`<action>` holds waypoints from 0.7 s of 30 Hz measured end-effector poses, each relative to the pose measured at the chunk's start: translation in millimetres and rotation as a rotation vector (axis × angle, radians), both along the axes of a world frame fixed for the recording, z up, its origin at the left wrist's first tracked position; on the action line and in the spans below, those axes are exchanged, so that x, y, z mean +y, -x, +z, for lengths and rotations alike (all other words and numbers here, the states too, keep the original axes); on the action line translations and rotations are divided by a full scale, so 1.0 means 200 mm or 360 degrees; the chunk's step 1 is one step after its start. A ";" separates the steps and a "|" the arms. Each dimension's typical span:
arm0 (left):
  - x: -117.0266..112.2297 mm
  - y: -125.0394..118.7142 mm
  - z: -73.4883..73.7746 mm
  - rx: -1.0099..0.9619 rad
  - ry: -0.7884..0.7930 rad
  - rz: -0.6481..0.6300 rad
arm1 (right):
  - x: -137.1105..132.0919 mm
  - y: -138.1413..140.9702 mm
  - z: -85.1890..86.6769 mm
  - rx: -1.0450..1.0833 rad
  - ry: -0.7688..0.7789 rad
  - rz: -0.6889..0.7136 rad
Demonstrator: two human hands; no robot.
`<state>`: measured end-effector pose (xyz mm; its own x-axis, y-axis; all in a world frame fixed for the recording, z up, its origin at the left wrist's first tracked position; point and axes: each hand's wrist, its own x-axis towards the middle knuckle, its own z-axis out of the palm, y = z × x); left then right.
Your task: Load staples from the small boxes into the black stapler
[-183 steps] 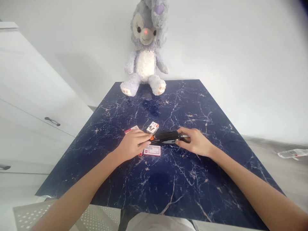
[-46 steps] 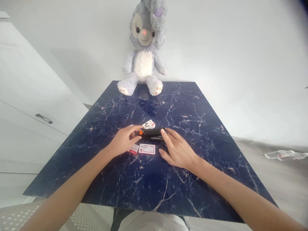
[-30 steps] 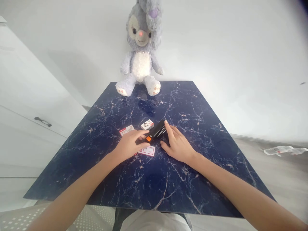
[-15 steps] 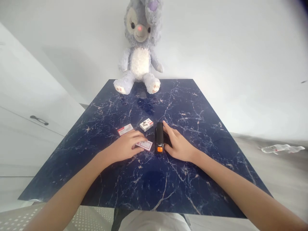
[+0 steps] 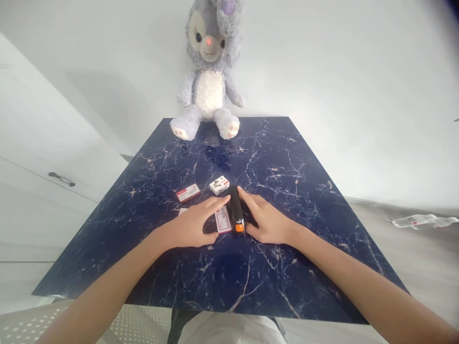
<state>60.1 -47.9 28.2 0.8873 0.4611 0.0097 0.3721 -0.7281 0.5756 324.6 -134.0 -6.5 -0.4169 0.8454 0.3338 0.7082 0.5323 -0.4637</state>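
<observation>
A black stapler (image 5: pixel 235 209) with an orange end lies lengthwise on the table in front of me. Along its right side rests my right hand (image 5: pixel 267 220), thumb and index finger apart and touching it near both ends. My left hand (image 5: pixel 193 223) is on the other side, fingers spread, index fingertip close to the stapler's far part. Between this hand and the stapler lies a flat white-and-red box (image 5: pixel 223 220), partly covered by the fingers. A white edge of another item (image 5: pixel 182 210) peeks out behind my left hand.
A small white box with a clip picture (image 5: pixel 219 185) sits just beyond the stapler. Left of it is a red-and-white box (image 5: pixel 188 192). A grey plush toy (image 5: pixel 210 91) sits at the back of the blue marbled table (image 5: pixel 287 167). Clear plastic packaging (image 5: pixel 416 221) lies off to the right.
The flat white-and-red box has turned and moved right against the stapler. My left hand has opened wider and shifted right. The stapler has tilted slightly and moved a little toward me.
</observation>
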 end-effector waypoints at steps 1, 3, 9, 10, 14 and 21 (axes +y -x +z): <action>0.00 0.00 0.00 0.0001 0.0008 -0.0024 | 0.00 0.00 0.00 0.0004 -0.0003 0.0010; -0.01 0.00 0.00 0.0008 0.0000 -0.0065 | 0.00 0.00 0.00 0.0010 -0.0002 0.0016; 0.00 0.03 0.04 0.0091 -0.0181 -0.0057 | 0.00 0.00 -0.01 0.0003 0.0028 -0.0028; -0.01 0.03 0.05 0.0111 -0.0225 -0.0035 | 0.00 0.00 -0.02 0.0000 0.0033 -0.0028; -0.03 0.00 0.04 0.0188 -0.0302 0.0038 | 0.00 0.00 -0.02 0.0004 0.0031 -0.0019; 0.01 0.00 0.02 0.0166 -0.0319 0.0079 | 0.00 0.00 0.00 -0.0027 0.0039 -0.0031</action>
<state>59.2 -46.8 31.7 0.8646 0.5022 0.0149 0.4602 -0.8035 0.3777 324.0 -134.0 -5.8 -0.4059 0.8612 0.3060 0.7263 0.5072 -0.4639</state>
